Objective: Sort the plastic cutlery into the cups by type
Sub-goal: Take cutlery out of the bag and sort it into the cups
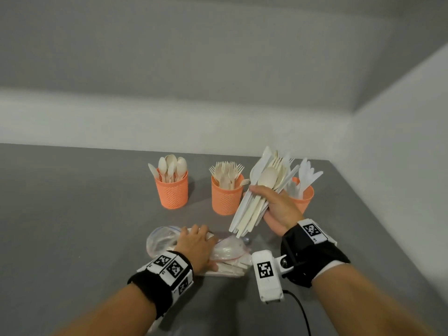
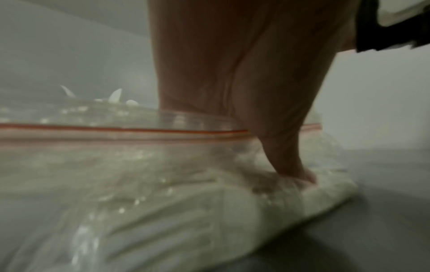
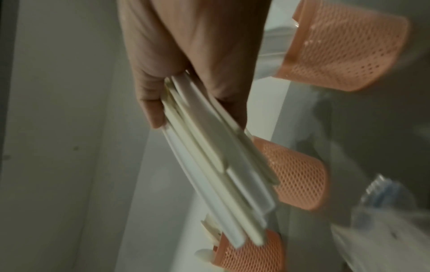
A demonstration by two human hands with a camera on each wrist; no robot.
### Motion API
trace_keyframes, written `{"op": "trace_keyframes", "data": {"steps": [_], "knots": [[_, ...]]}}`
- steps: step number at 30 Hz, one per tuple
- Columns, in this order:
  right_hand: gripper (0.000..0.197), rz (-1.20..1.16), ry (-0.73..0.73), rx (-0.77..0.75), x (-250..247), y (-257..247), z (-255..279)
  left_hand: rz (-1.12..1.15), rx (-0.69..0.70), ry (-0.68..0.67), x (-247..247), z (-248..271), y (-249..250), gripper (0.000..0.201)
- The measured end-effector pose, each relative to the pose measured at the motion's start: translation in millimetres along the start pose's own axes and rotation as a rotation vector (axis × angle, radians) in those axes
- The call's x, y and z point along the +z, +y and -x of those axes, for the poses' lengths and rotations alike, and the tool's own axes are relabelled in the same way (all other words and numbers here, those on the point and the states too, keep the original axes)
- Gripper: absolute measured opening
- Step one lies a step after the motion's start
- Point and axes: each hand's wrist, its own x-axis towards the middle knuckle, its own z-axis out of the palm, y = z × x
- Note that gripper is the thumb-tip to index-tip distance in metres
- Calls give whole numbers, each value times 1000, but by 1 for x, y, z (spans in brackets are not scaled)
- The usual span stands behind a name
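Three orange mesh cups stand in a row on the grey table. The left cup (image 1: pixel 172 190) holds spoons, the middle cup (image 1: pixel 226 196) forks, and the right cup (image 1: pixel 304 198) knives. My right hand (image 1: pixel 276 204) grips a fanned bundle of mixed white cutlery (image 1: pixel 259 190) in the air, in front of the knife cup and partly hiding it. In the right wrist view the bundle's handles (image 3: pixel 209 165) stick out below the right hand (image 3: pixel 186 55). My left hand (image 1: pixel 197 243) rests flat on a clear zip bag (image 1: pixel 230 254) that holds more cutlery. Its thumb (image 2: pixel 300 174) presses on the bag (image 2: pixel 163 184).
The table (image 1: pixel 84 214) sits in a corner, with a wall behind the cups and another close on the right. The table's right edge runs just past the knife cup. A black cable (image 1: pixel 303 311) trails from my right wrist camera towards me.
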Motion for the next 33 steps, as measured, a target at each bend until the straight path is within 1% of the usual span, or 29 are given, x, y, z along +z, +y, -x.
{"op": "trace_keyframes", "data": {"steps": [2, 5, 7, 9, 11, 14, 16, 17, 19, 21, 22, 24, 25, 26, 27, 28, 29, 30, 31, 33], "knots": [[16, 23, -27, -13, -3, -8, 1, 32, 1, -43, -7, 1, -10, 89], [17, 37, -24, -5, -7, -15, 3, 183, 35, -123, -28, 8, -29, 104], [17, 54, -4, 4, -6, -15, 3, 256, 46, -121, -47, 13, -40, 115], [20, 54, 6, 22, -1, -13, 3, 423, 62, -60, -68, 16, -43, 126], [25, 50, -33, 57, 9, -13, 4, 690, 128, 26, -88, 17, -32, 117], [27, 72, -121, 112, 31, -12, 9, 1195, 237, 80, -96, 9, -7, 96], [27, 110, -127, 124, 43, -8, 10, 1542, 219, 111, -86, 1, 2, 78], [30, 132, -142, 125, 48, -6, 12, 1649, 214, 115, -82, 1, 4, 65], [40, 232, -195, 113, 55, 1, 13, 1750, 201, 84, -76, 4, 6, 45], [50, 465, -194, 76, 56, 7, 11, 1818, 195, 54, -71, 6, 3, 37], [54, 622, -178, 31, 55, 8, 9, 1835, 198, 52, -70, 7, 1, 34], [63, 911, -139, -73, 51, 6, 6, 1892, 175, 60, -70, 7, -5, 20], [70, 1016, -89, -143, 49, 2, 5, 1942, 150, 69, -69, 6, -8, 14], [74, 1087, 17, -254, 47, -6, 6, 1986, 132, 84, -69, 6, -10, 11], [75, 1088, 176, -425, 43, -17, 7, 2020, 124, 93, -69, 5, -13, 11], [71, 1010, 342, -634, 39, -29, 9, 2036, 123, 94, -68, 5, -14, 11], [64, 911, 449, -784, 37, -41, 13, 2044, 121, 87, -67, 5, -15, 10], [58, 843, 477, -808, 34, -48, 13, 2047, 122, 79, -68, 6, -15, 10], [52, 802, 435, -720, 33, -51, 13, 2053, 129, 72, -69, 6, -14, 10], [36, 806, 248, -407, 33, -43, 7, 2065, 153, 68, -72, 6, -13, 10]]}}
